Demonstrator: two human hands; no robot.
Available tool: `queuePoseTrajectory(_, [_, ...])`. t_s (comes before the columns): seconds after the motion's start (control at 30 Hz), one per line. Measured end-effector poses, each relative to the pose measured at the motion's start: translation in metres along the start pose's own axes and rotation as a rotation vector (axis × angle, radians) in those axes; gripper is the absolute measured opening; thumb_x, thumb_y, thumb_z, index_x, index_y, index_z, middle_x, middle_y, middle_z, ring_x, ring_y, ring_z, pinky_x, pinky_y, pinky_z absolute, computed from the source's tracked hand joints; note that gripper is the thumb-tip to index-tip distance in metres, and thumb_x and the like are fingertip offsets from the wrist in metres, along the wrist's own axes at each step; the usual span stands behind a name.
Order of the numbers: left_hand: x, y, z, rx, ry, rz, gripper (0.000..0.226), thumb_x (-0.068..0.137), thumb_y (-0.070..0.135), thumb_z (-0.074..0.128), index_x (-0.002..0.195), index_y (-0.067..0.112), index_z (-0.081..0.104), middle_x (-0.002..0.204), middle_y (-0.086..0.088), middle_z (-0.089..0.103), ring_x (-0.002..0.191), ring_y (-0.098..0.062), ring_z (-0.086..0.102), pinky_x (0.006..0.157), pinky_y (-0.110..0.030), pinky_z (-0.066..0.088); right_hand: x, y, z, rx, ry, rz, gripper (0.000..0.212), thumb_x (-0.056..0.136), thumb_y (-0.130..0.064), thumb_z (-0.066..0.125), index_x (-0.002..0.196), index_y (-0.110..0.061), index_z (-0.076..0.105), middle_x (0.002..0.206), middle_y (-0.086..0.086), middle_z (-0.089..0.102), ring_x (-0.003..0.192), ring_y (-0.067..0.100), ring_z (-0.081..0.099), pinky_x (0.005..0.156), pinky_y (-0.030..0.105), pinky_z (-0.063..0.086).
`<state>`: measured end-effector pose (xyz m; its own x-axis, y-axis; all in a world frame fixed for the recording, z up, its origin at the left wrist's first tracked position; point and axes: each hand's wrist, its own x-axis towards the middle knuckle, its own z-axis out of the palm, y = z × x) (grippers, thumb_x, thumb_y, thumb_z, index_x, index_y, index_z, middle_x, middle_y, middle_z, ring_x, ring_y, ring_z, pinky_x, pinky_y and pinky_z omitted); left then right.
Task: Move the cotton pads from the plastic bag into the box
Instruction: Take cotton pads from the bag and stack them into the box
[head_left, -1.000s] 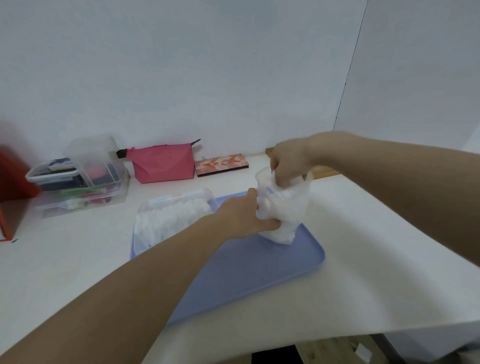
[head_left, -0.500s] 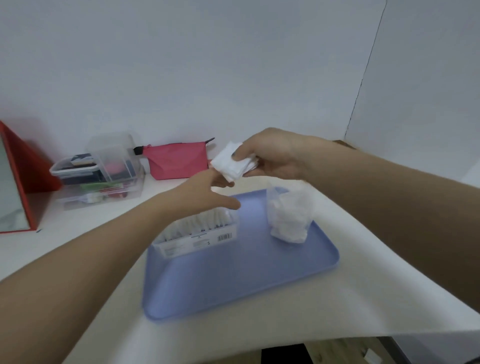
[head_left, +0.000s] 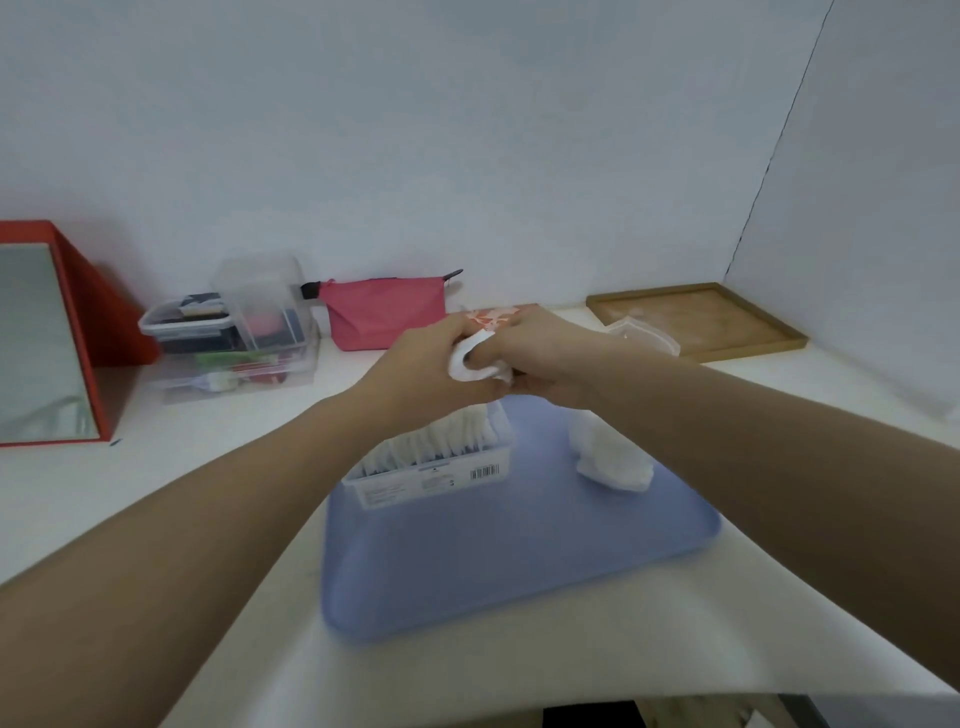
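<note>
Your fingers (head_left: 470, 358) on both hands now pinch one bunch of cotton pads (head_left: 475, 364) above the box (head_left: 431, 467); half a second ago only your right hand (head_left: 540, 358) held it. Your left hand (head_left: 421, 369) has joined. The plastic bag (head_left: 610, 457) stands on the blue tray's (head_left: 493, 566) far right.

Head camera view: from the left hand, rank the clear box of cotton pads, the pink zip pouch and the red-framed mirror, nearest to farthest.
1. Clear box of cotton pads, just below the left hand, on the blue tray.
2. Pink zip pouch, behind, by the wall.
3. Red-framed mirror, far left.
</note>
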<state>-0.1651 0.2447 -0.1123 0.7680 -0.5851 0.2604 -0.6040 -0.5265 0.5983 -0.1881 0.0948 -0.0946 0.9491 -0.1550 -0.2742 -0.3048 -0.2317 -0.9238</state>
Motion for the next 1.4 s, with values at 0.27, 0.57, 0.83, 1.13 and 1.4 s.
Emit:
queuePoseTrajectory(0.27, [0.007,-0.007,-0.001,0.077,-0.058,0.072,0.05,0.075,0.048,0.081,0.116,0.028,0.059,0.103,0.014,0.068,0.092,-0.007,0.065,0.08,-0.037,0.054,0.005,0.009,-0.007,0.098,-0.106,0.046,0.067,0.056,-0.015,0.079,0.12,-0.001,0.064,0.109,0.012,0.071,0.096,0.019,0.071,0.084,0.035,0.059])
queuePoseTrajectory(0.57, [0.018,-0.015,0.0,0.209,-0.096,0.113,0.057,0.075,0.058,0.075,0.122,0.035,0.052,0.098,0.016,0.068,0.088,-0.006,0.065,0.078,-0.039,0.056,0.011,0.013,-0.012,0.166,-0.179,0.074,0.043,0.08,-0.011,0.074,0.122,-0.006,0.063,0.116,0.013,0.071,0.1,0.024,0.073,0.089,0.04,0.058])
queuePoseTrajectory(0.83, [0.023,-0.013,0.002,0.167,-0.068,0.11,0.065,0.075,0.054,0.076,0.127,0.025,0.05,0.105,0.012,0.066,0.091,-0.009,0.064,0.074,-0.028,0.054,0.012,0.015,-0.012,0.164,-0.15,0.06,0.042,0.083,-0.012,0.074,0.123,-0.005,0.061,0.117,0.018,0.07,0.096,0.021,0.07,0.084,0.036,0.06])
queuePoseTrajectory(1.13, [0.017,-0.058,0.011,0.398,-0.286,0.059,0.063,0.084,0.065,0.061,0.138,0.037,0.043,0.143,0.007,0.046,0.129,-0.02,0.044,0.102,-0.039,0.041,0.011,0.01,-0.01,-0.351,0.28,-0.117,0.008,0.086,-0.011,0.058,0.093,-0.006,0.059,0.095,0.011,0.065,0.081,0.032,0.072,0.077,0.039,0.062])
queuePoseTrajectory(1.4, [0.017,-0.064,0.025,0.451,-0.434,0.041,0.045,0.093,0.061,0.05,0.135,0.047,0.048,0.147,0.005,0.033,0.122,-0.022,0.045,0.103,-0.044,0.04,0.012,0.015,0.008,-0.309,0.32,-0.145,0.005,0.086,-0.01,0.057,0.087,-0.011,0.053,0.075,-0.001,0.054,0.074,0.028,0.068,0.078,0.044,0.061])
